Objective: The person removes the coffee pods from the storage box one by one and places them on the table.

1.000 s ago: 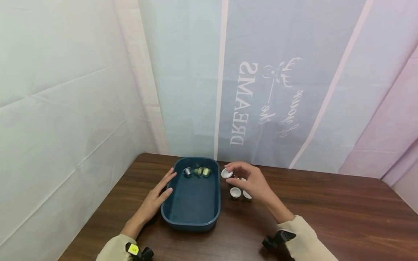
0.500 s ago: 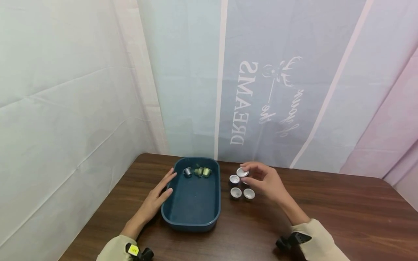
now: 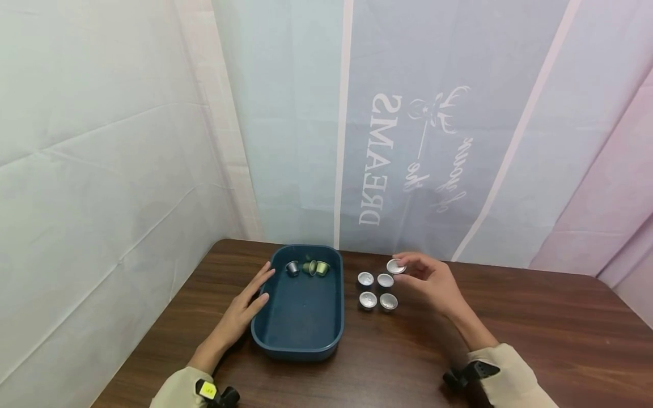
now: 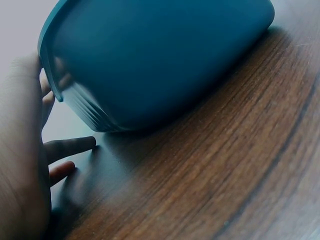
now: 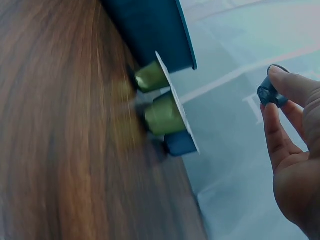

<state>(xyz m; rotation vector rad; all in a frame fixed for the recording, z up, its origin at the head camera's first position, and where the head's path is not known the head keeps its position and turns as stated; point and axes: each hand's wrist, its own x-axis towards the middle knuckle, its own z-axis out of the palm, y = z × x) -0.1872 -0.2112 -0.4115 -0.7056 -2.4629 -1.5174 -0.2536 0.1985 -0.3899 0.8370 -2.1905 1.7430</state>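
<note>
My right hand (image 3: 433, 283) pinches a coffee capsule (image 3: 395, 266) between thumb and fingers, its silver lid facing up. In the right wrist view this capsule (image 5: 271, 92) has a blue body and is held above the table. Just left of that hand, several capsules (image 3: 368, 300) stand lid-up in two rows; the right wrist view shows green capsules (image 5: 162, 117) and a blue capsule (image 5: 180, 144) among them. My left hand (image 3: 237, 317) rests with extended fingers against the left rim of a dark blue plastic bin (image 3: 298, 352). In the left wrist view, part of this hand (image 4: 22, 150) is hidden behind the bin.
Inside the bin's far end lie a dark grey-blue capsule (image 3: 293, 268) and two green capsules (image 3: 322, 268) on their sides. The brown wood-grain table (image 3: 510, 328) extends to the right. A printed cloth (image 3: 433, 170) hangs behind its far edge.
My right hand has moved right, away from the bin, carrying the pinched capsule past the standing capsules, which it has uncovered. The left hand and the bin have stayed in place.
</note>
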